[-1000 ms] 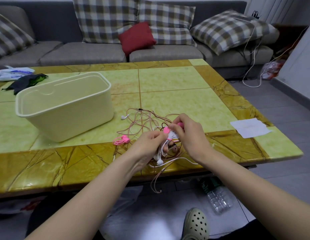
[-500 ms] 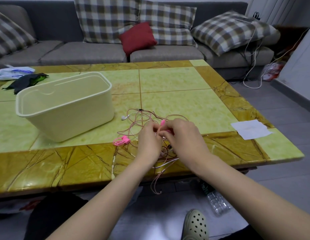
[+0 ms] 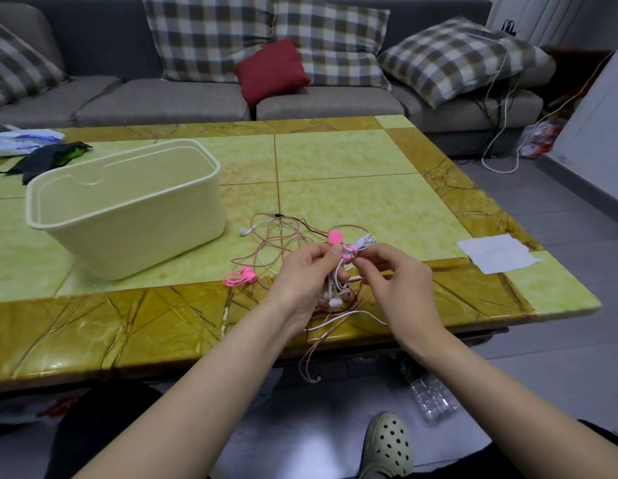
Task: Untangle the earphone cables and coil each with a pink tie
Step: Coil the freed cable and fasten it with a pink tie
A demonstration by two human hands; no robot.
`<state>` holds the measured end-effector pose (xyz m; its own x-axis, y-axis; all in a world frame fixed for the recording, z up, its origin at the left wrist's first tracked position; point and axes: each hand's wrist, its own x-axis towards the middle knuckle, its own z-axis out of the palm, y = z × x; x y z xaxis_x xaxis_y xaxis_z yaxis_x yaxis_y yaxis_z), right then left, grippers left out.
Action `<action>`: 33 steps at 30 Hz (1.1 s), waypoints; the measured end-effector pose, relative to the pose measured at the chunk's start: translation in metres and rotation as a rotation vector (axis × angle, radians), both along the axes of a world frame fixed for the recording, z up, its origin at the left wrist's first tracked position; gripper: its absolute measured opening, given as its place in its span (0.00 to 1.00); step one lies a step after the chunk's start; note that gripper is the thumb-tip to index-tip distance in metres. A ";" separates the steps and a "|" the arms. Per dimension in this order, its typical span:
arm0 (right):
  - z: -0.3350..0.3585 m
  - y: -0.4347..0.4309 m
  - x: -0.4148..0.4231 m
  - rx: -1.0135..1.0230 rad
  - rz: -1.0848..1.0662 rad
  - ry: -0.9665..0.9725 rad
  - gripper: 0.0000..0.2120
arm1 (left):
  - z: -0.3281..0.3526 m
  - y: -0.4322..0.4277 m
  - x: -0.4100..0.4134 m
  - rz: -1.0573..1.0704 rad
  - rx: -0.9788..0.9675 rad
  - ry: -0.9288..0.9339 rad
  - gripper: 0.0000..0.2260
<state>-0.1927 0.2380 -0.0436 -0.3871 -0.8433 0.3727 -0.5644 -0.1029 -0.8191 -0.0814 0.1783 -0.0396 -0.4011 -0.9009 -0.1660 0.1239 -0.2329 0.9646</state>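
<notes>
My left hand [image 3: 307, 274] grips the white earphone coil [image 3: 335, 292], which runs from six to one o'clock. My right hand [image 3: 390, 278] pinches the pink tie [image 3: 335, 237] at its top end.

A home living room: a grey sofa [image 3: 162, 98] with plaid cushions [image 3: 210, 36] and a red cushion [image 3: 271, 70] runs along 12 o'clock, behind a low tiled coffee table [image 3: 352, 160] at centre.
</notes>
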 end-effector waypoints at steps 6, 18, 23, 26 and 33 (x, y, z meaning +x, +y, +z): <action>-0.001 -0.005 0.000 0.001 -0.012 0.226 0.04 | 0.003 0.005 0.001 0.043 -0.089 -0.070 0.06; 0.001 -0.004 0.003 -0.002 0.069 0.455 0.06 | 0.006 0.005 0.006 0.067 -0.241 -0.166 0.06; 0.008 -0.003 0.005 0.292 0.095 0.182 0.16 | 0.006 0.003 0.011 0.071 -0.284 -0.291 0.08; 0.013 -0.006 -0.002 0.374 0.042 0.130 0.17 | 0.004 0.003 0.015 0.072 -0.305 -0.347 0.06; 0.021 -0.020 -0.007 0.289 0.133 0.001 0.05 | 0.009 0.003 0.012 0.058 -0.319 -0.439 0.09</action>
